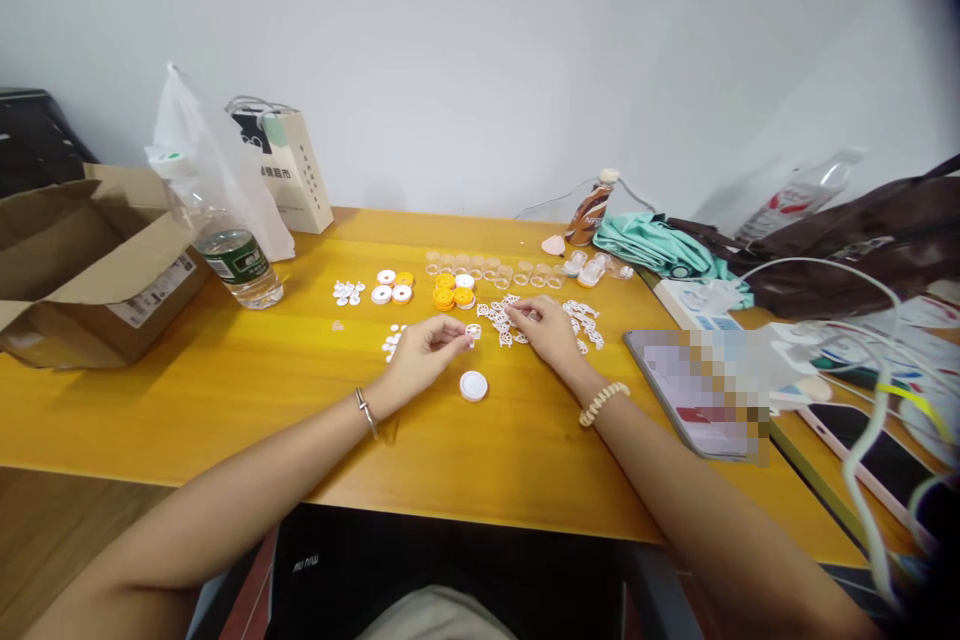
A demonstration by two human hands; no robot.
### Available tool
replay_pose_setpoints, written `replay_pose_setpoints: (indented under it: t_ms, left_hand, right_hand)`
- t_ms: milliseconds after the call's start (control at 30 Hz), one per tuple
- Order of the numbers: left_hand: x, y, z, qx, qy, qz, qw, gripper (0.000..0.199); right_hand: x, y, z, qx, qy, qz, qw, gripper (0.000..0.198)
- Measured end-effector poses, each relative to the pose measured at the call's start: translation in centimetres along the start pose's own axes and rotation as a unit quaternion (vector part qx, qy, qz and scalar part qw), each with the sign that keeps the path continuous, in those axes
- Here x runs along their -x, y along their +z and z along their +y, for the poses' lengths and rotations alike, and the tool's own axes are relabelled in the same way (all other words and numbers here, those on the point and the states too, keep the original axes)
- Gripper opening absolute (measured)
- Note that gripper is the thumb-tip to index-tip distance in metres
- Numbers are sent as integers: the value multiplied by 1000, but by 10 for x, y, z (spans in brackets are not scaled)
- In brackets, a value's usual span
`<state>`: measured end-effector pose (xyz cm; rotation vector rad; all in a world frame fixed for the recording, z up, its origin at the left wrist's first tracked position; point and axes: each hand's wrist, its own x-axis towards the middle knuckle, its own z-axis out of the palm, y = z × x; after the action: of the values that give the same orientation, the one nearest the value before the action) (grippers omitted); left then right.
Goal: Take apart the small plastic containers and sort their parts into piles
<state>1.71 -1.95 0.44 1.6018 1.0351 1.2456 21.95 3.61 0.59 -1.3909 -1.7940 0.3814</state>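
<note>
My left hand [427, 357] pinches a small white openwork plastic piece [473, 331] between thumb and fingertips. My right hand [547, 328] has its fingertips drawn together at the edge of a pile of similar white plastic pieces [505, 339]; what they grip, if anything, is too small to make out. More such pieces [588, 320] lie just right of that hand. In front of my left fingertips, a round white cap [473, 385] lies on the table. Small white parts [393, 340] are partly hidden behind my left hand.
Yellow and white round caps [444, 298] stand behind the hands, with a row of clear cups [504, 275] farther back. A water bottle [236, 265] and cardboard box [142, 290] stand left. A phone [686, 400], cables and a coffee bottle [589, 210] are right.
</note>
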Motion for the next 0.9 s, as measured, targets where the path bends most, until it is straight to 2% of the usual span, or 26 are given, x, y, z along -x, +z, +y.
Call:
replay_pose_setpoints:
  t_ms: [100,233,300,367,500,567,633,667,800,900]
  left_hand:
    - [1,0,3,0,0,0,1000,18]
    - [4,0,6,-20,3,-12,1000,19]
    - [5,0,6,-26,0,-28,999,20]
    - [6,0,5,-34,2,-26,999,21]
    - [8,-1,5,-106,28,-8,994,24]
    - [8,-2,6,-139,42,-25,989,22]
    - [9,-4,9,-166,63,-47,983,21]
    - [10,-5,11,-182,74,-64,978,22]
    - [9,-12,17,-248,116,-155,949,28]
    - [8,-17,19,-273,135,-222,926,40]
  right_hand:
    - [11,-2,-15,-61,-37,-18,997,27]
    - [33,2,-45,-164,-77,-133,974,25]
    - [39,4,-53,-171,-76,-150,971,20]
    - [37,-1,-53,-166,-47,-142,975,19]
    - [12,-33,-24,-132,31,-76,988,22]
    - [-2,-55,-3,-3,88,-46,995,18]
    - [-11,-71,17,111,123,-56,985,14]
    - [-14,-77,25,135,135,-73,979,13]
    - [-15,-80,43,164,154,-126,966,12]
    - [-15,-79,44,175,154,-128,964,14]
